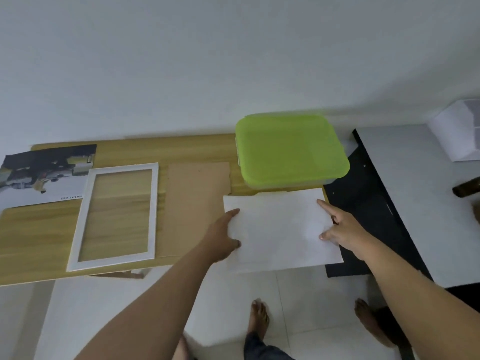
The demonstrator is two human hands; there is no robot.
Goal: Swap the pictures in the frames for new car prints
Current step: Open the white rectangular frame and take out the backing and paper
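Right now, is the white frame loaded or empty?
Empty: the white rectangular picture frame shows the wooden table through its opening.

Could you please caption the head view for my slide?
Both hands hold a white sheet beside an empty white frame.

Matt white paper sheet (281, 229), wood-grain table (36, 235), glossy green plastic lid (291, 149).

Colours on and around the table

Pale wood grain on the table (39, 229); white frame (155, 209); plain brown cardboard (192, 203); lime-green lid (291, 149); blank white sheet (280, 229); dark, grey and white print (39, 175); black board (363, 203); white floor tiles (311, 302).
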